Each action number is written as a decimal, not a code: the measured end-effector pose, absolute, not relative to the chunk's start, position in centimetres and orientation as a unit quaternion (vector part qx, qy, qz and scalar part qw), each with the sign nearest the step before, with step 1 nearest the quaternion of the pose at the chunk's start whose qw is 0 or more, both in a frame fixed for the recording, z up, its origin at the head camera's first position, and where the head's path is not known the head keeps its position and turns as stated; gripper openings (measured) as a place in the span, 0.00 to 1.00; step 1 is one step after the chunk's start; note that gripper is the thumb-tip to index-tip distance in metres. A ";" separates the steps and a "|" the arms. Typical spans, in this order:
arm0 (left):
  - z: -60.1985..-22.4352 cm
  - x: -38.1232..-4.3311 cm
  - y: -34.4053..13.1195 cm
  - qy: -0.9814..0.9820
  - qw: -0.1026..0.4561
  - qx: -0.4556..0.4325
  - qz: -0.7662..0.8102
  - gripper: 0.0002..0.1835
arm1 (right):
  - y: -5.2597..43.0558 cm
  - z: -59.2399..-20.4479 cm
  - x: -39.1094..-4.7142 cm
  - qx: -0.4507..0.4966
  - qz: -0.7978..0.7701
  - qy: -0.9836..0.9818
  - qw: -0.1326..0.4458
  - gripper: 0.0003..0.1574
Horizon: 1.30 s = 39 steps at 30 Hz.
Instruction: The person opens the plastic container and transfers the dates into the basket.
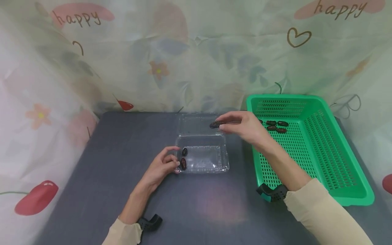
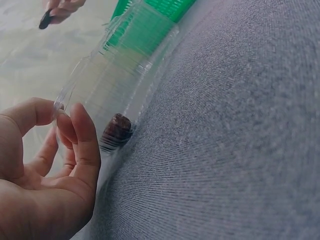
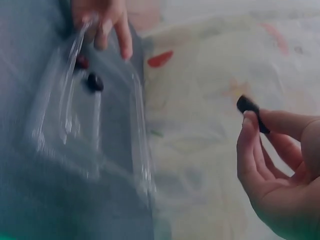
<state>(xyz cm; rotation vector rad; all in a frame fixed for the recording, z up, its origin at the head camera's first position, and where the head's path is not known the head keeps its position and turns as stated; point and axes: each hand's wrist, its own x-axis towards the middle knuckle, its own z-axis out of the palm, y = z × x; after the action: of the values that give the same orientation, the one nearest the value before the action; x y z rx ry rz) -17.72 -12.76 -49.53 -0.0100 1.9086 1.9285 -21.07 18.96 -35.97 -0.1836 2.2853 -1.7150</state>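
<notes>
Your right hand pinches a date between thumb and fingers, just above centre frame over the box lid — clear of the rim. Your left hand grips the box's left edge, likely steadying it. Two dates lie inside at left; more sit in the green basket, right of frame, on the surface.

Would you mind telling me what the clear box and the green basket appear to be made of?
The clear box looks like thin, glossy transparent plastic: the table shows through it and its ribbed walls catch glints. The green basket seems to be moulded rigid plastic with a smooth, slightly shiny finish, uniform colour and regular slots.
</notes>
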 end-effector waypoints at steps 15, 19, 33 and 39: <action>-49.3 -17.5 -12.9 0.691 0.208 -0.015 0.692 0.28 | 25.6 -36.5 -21.4 -0.039 -0.584 0.804 0.101 0.24; -49.4 -17.4 -12.8 0.689 0.208 -0.014 0.694 0.28 | 27.4 -36.9 -21.6 -0.027 -0.576 0.810 0.107 0.26; -49.4 -17.4 -12.5 0.683 0.213 -0.015 0.699 0.28 | 33.0 -39.3 -22.2 0.021 -0.591 0.800 0.102 0.33; -49.5 -17.4 -12.4 0.681 0.213 -0.013 0.700 0.28 | 34.8 -40.7 -22.6 0.039 -0.613 0.781 0.113 0.31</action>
<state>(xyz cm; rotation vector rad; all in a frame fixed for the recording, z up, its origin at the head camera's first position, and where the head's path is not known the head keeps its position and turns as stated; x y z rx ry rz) -17.42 -12.44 -49.46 -0.0372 1.8907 1.9446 -22.56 34.77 -40.67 0.1136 2.2902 -1.7996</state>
